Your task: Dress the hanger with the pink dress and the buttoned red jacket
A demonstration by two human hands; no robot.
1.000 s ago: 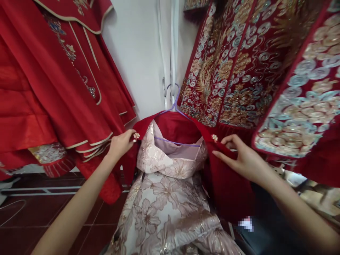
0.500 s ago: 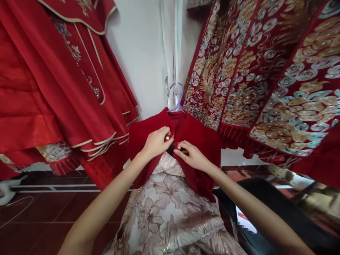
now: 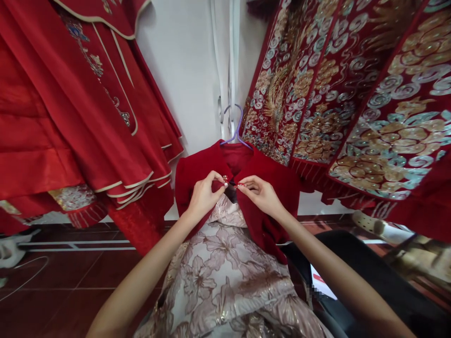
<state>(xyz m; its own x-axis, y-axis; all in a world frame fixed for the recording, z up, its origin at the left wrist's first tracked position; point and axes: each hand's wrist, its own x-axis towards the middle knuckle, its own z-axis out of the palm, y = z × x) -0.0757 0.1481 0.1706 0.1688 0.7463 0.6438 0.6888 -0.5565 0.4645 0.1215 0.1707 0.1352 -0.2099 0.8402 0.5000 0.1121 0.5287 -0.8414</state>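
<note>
A short red jacket (image 3: 188, 171) hangs on a purple hanger (image 3: 240, 123), over a pale floral dress (image 3: 218, 267). At its left front edge my left hand (image 3: 206, 195) is closed in a pinch, with a small shiny button (image 3: 225, 178) showing by the fingertips. My right hand (image 3: 262, 196) pinches the opposite front edge, a narrow gap away. A thin strip, perhaps a loop, shows by the right fingertips, but it is too small to make out. Red polish marks the nails.
Red garments (image 3: 105, 117) with pale trim hang on the left. An embroidered red garment (image 3: 317, 103) hangs on the right. White straps (image 3: 231, 61) run down the wall to the hanger. A black seat (image 3: 338, 253) stands low on the right, above a tiled floor (image 3: 52, 281).
Both hands have shifted slightly, and their fingertips now face each other at the neckline. The button at the left edge shows more clearly. The jacket has swung a little to the right.
</note>
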